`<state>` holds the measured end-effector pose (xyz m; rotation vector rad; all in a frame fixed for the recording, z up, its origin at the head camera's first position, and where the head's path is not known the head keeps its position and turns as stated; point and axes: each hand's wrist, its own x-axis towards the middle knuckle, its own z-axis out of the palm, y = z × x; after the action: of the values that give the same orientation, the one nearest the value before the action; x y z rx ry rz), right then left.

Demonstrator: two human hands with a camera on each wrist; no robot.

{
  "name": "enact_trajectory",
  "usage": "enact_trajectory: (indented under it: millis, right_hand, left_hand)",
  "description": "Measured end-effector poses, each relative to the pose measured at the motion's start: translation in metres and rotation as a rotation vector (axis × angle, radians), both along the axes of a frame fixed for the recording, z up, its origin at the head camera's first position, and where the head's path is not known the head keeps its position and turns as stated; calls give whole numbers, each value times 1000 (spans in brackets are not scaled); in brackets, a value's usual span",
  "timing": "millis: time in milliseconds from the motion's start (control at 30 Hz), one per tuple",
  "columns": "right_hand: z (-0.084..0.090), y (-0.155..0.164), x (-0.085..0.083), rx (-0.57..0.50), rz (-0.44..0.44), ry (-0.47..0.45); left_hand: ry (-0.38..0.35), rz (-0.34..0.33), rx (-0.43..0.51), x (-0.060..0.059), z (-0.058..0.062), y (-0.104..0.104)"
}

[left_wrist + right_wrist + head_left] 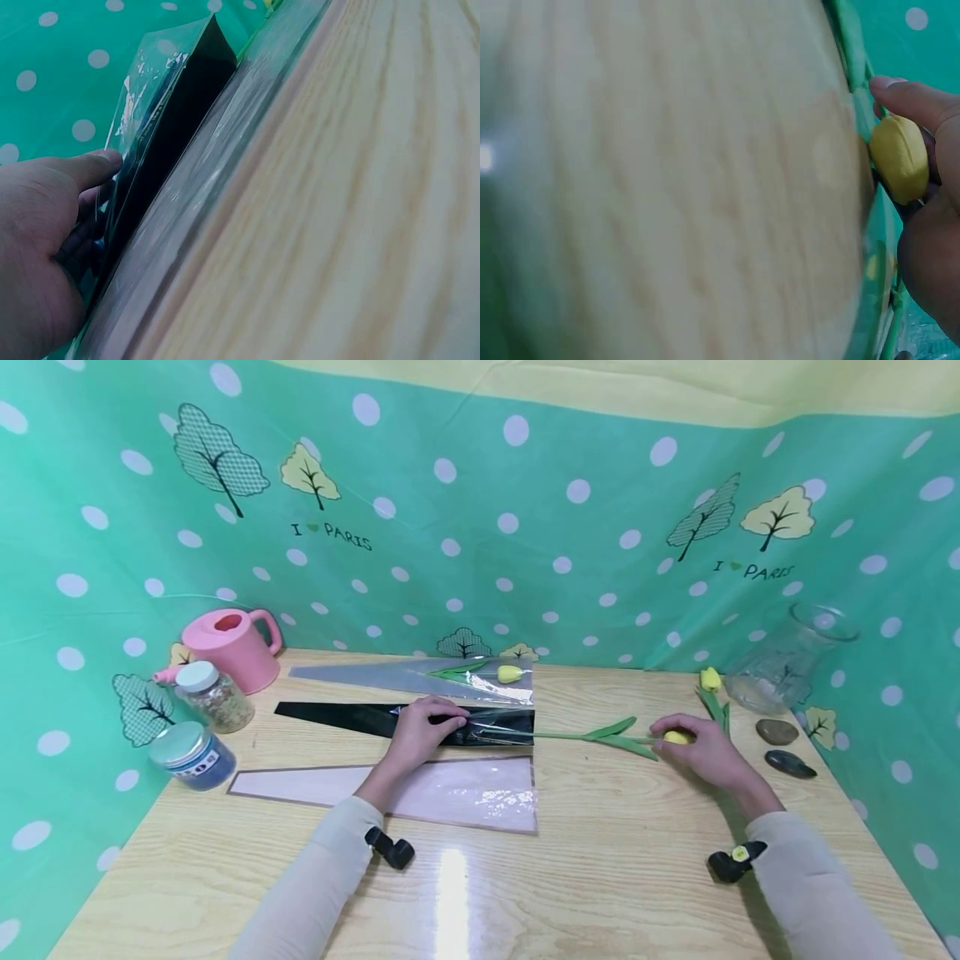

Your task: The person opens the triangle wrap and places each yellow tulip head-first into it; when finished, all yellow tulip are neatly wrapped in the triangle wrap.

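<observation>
My left hand (417,732) pinches the clear film of a black-backed flower sleeve (504,732) lying on the table. In the left wrist view the sleeve's wide end (196,82) stands raised, its clear front lifted off the black back. My right hand (708,750) holds a yellow tulip (900,159) by the stem just below its head, which sits by the palm. The tulip's green stem (558,736) runs left to the sleeve's mouth, its tip inside or over the film. Its leaves (618,735) lie outside, between the hands.
Behind lies a grey sleeve (360,673) holding a yellow tulip (509,674); in front, a white sleeve (322,782). At left stand a pink watering can (240,652) and two jars (217,697). At right are another tulip (710,679), a glass vase (780,664) and two stones (777,732).
</observation>
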<state>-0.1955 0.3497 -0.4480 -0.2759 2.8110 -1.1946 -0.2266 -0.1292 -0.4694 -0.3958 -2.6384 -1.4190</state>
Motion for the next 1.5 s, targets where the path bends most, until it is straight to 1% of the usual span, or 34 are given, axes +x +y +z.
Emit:
enact_trajectory:
  millis: [100,167,300,433,567,767,933,1167,1333,1500]
  right_hand:
    - [-3,-1,0,42,0,14]
    - [-4,-3,0,74,0,47]
    - [-4,-8,0,104,-11,113]
    - [-5,-17,0,95,-18,143]
    - [-5,-33,-2,67,0,160]
    - [1,-67,-5,22,23,149]
    - [2,-97,-10,-38,30,152]
    - [-2,-133,-16,-45,11,124]
    - [-9,-148,-18,-52,-7,113]
    - [-15,-154,-17,-42,-10,120]
  left_hand:
    - [9,-2,-4,0,0,0]
    - [19,-2,-8,0,-1,1]
    - [29,2,-13,0,-1,1]
    - [27,0,-10,0,-1,1]
    - [18,-1,-4,0,0,0]
    - [8,3,-7,0,2,1]
    - [13,3,-14,0,2,1]
    - [17,7,-18,2,3,1]
    - [25,10,-28,1,2,2]
    - [24,13,-27,1,1,2]
